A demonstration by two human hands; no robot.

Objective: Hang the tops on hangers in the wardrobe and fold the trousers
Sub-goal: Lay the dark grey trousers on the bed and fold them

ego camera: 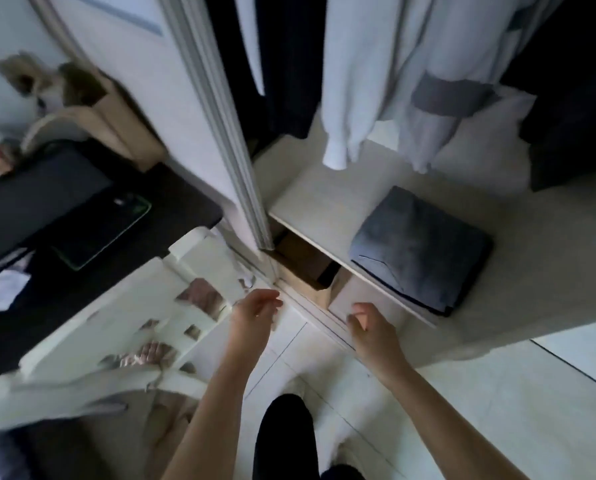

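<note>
Both hands, left & right, loose-fingered, holding nothing; grey folded trousers shelved, white tops hung, so prob. nearly done.

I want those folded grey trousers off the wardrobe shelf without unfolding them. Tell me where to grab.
Probably take the folded grey trousers at the stacked edge overhanging the shelf front, coming from the open wardrobe side. Slide one hand under and lay one on top, since the layers lie flat and loose.
</note>
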